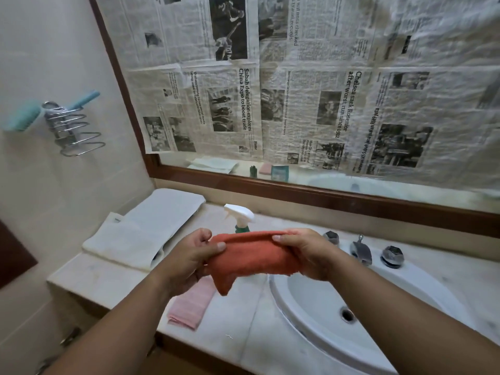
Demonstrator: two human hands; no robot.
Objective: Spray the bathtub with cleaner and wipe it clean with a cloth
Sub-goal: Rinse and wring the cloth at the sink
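Pinching the cloth [251, 257] at both ends: left hand [189, 257] with thumb over the folded edge, right hand [307, 253] curled round the other end. Held stretched in the air above the counter [238, 342], one corner drooping. Just behind, partly hidden by the cloth, an upright bottle [239, 215]. Under the left wrist, a pink rag [190, 305] flat near the counter's front edge. Further left, folded white towels [151, 226] against the wall. To the right, the sink [319, 299], with the tap [361, 251] at its back rim. Behind everything, a framed mirror [378, 189] papered with newspaper [311, 90]. Open room over the basin and along the counter's front strip.
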